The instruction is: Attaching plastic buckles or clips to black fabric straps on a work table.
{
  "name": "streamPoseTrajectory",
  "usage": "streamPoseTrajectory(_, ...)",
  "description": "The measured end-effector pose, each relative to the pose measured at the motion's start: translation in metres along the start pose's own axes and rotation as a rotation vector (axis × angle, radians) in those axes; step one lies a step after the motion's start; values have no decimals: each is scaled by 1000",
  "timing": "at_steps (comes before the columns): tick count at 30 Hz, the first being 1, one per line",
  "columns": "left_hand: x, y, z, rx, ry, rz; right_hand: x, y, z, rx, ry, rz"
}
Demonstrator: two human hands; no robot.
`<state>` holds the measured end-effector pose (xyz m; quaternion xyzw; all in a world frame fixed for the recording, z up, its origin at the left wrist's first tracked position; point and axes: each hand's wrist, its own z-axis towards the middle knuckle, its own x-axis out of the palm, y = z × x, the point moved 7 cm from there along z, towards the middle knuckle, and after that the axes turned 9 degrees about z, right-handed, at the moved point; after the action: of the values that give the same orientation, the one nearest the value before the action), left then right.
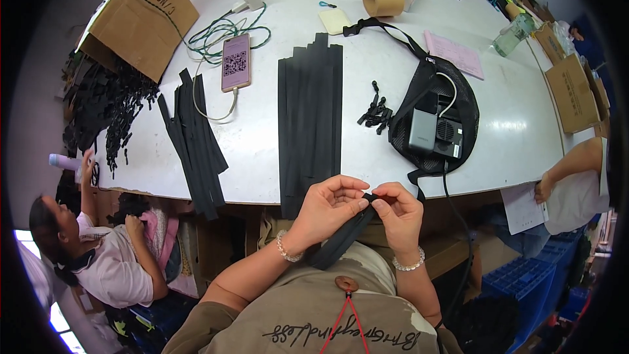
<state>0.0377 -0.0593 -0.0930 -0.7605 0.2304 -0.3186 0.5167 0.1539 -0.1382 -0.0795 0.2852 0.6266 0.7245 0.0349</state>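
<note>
Above my lap, at the table's near edge, both hands hold the top end of a black fabric strip (341,239) that looks like a zipper tape. My left hand (335,204) pinches it between thumb and fingers. Close beside it, my right hand (398,212) grips the same end, thumb against the forefinger. The small dark piece between the fingertips is too small to make out. A flat stack of similar black strips (310,118) lies straight ahead, its near end over the edge. Small black cord pulls (376,113) lie in a little heap to the right.
Left are loose black strips (193,141), a phone (236,62) on a cable, a cardboard box (144,16) and a dark pile (108,101). A mesh bag (436,115) with electronics lies right. Co-workers sit left (114,265) and right (576,183). Blue crates (524,282) stand lower right.
</note>
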Motion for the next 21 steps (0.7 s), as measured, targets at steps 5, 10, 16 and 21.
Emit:
streamPoseTrajectory(5, 3, -6, 0, 4, 17, 10, 2, -1, -4, -14, -39, 14)
streamPoseTrajectory(10, 6, -10, 0, 33, -4, 5, 2, -5, -10, -54, -131, 70)
streamPoseTrajectory(16, 3, -10, -3, 23, -36, 13, 5, -6, -5, 89, -110, 109)
streamPoseTrajectory(21, 2, -13, -4, -9, -7, 101, 0, -8, -6, 161, -23, 10)
